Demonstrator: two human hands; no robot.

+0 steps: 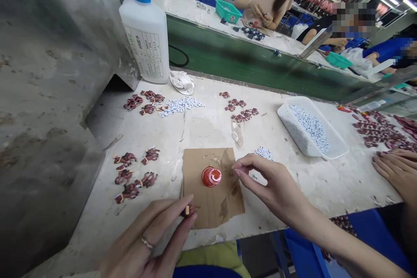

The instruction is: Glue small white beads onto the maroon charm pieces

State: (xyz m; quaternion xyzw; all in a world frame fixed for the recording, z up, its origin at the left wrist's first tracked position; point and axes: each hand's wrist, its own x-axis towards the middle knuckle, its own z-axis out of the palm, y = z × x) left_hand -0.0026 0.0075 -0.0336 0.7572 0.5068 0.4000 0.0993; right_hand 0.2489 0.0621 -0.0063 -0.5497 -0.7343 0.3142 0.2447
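Note:
My left hand (153, 236) pinches a small dark brown figurine with an orange-yellow part (187, 210) between thumb and fingertips, over the near left edge of a piece of cardboard (213, 219). My right hand (270, 182) is at the cardboard's right edge, thumb and index fingertip pressed together; anything between them is too small to make out. On the cardboard lies a red cap-like dish (208, 177) with a glossy whitish swirl. Similar brown figurines (130, 191) lie in a loose group to the left. A little pile of small white-and-blue pieces (263, 153) sits just beyond my right hand.
A large glue bottle (146, 39) with a blue cap stands back left beside a metal housing (48, 117). A white plastic tub (335, 154) of small pieces is at right. Another person's hand (397, 173) rests at the far right, near many brown parts (378, 128).

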